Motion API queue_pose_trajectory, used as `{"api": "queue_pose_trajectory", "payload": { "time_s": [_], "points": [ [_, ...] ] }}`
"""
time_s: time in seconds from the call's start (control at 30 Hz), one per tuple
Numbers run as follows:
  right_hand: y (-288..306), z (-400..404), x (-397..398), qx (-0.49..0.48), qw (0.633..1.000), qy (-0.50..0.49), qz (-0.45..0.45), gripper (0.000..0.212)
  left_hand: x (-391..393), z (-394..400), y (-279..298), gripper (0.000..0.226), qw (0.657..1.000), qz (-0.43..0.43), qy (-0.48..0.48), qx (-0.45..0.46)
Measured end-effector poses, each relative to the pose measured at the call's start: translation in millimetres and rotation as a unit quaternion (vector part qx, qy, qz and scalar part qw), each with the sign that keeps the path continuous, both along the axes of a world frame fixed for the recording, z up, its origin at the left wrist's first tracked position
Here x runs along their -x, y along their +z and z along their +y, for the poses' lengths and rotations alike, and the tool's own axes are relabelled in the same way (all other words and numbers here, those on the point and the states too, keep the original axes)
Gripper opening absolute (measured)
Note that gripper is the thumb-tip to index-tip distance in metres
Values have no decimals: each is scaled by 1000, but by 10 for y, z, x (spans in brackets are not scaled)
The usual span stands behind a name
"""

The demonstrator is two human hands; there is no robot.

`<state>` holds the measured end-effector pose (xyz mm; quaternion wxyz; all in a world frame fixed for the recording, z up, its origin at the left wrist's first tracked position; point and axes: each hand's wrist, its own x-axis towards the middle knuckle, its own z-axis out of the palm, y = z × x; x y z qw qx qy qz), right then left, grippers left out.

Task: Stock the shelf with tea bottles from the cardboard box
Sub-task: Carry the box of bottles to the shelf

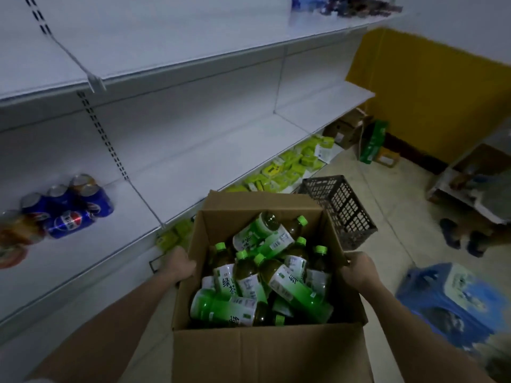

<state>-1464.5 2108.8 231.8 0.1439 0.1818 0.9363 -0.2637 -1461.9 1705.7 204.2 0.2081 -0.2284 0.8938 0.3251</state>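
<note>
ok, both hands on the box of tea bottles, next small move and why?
Probably set the open brown cardboard box down. The left hand and right hand each grip a side wall, so neither is free to take a green-capped tea bottle, and the white metal shelf alongside has room.

Two bare forearms, sleeveless to the frame's edge, ringless hands (pixel 181 265).

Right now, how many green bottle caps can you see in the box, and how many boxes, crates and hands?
Bright green plastic bottle caps showing: 7 (more may be buried)
Open brown cardboard box: 1
Dark grey plastic lattice crate: 1
Bare hands: 2, left, right, both gripping the box's sides
Total: 11
</note>
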Motion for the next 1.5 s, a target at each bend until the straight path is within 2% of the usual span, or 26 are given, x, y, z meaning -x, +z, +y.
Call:
{"api": "queue_pose_trajectory", "payload": {
  "time_s": [0.27,0.6,0.8,0.93,1.0,1.07,1.13,1.23,1.33,1.5],
  "points": [
    [-616,-199,1229,-4,996,86,-25,21,540,-90,-692,14,995,-46,83,23],
    [-972,-337,2296,20,970,226,-85,29,570,149,-935,30,976,-83,195,45],
    [-1286,-232,2914,29,923,378,-65,22,329,846,-1142,19,934,-113,338,35],
    [-1384,-143,3251,29,887,457,-63,26,158,1456,-1242,15,900,-141,409,49],
    [-1392,-109,3361,16,879,471,-68,16,112,1670,-1291,25,891,-151,427,41],
    [-1423,-85,3435,9,874,479,-76,21,105,1799,-1341,30,886,-154,435,34],
    [-1438,-123,3457,4,869,489,-80,27,136,1793,-1403,29,886,-155,437,25],
    [-1566,-204,3448,1,868,488,-94,19,210,1586,-1566,30,888,-149,435,1],
    [-1857,-256,3509,1,875,473,-98,18,346,1411,-1779,23,890,-148,431,3],
    [-2689,-399,3822,18,874,478,-81,46,688,1390,-2453,5,886,-142,442,21]
  ]
}}
